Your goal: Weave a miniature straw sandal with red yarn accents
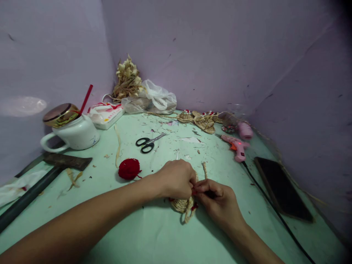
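Note:
A coiled piece of braided straw rope [181, 206] lies on the green table, partly covered by my hands. My left hand [176, 179] is closed over its upper part, fingers curled down, so what they grip is mostly hidden. From the other side, my right hand [220, 198] pinches something red and thin, like yarn, between thumb and forefinger. The two sets of fingertips meet at the rope. Red bits show on the coil's lower edge, and one rope end [205, 170] sticks up behind. A ball of red yarn [129, 169] sits left of my left hand.
Black-handled scissors [148, 143] lie beyond the yarn. A pink glue gun [236, 146] with a black cord and a dark phone [283, 189] are on the right. At left are a hammer [67, 161] and white mug [77, 135]; woven straw pieces [203, 121] lie at the back.

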Demonstrator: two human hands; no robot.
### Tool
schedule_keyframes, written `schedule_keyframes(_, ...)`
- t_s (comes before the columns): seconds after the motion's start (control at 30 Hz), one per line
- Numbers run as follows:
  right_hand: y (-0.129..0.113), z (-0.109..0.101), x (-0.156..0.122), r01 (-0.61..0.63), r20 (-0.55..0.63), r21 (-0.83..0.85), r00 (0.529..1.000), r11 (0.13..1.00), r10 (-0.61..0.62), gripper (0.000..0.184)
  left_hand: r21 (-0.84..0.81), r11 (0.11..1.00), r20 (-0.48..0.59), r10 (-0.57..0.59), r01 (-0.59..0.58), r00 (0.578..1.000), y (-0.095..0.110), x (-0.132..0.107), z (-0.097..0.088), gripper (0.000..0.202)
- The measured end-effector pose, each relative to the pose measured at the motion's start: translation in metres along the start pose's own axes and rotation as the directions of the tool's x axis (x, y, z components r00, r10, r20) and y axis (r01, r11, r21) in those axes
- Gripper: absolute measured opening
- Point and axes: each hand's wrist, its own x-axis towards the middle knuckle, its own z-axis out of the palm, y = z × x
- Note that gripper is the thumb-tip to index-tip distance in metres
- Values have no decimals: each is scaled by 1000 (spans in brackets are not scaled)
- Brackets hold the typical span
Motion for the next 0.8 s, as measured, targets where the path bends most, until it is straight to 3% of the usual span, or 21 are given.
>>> schedule_keyframes(0.4,-4,-1,3,-103,37,11,994,995,102,7,102,994,29,23,-26,999,1,1,1,14)
schedule_keyframes(0.8,-8,-4,7,-305,114,107,949,946,293,3,-91,995,39,32,-28,999,-9,8,10,12)
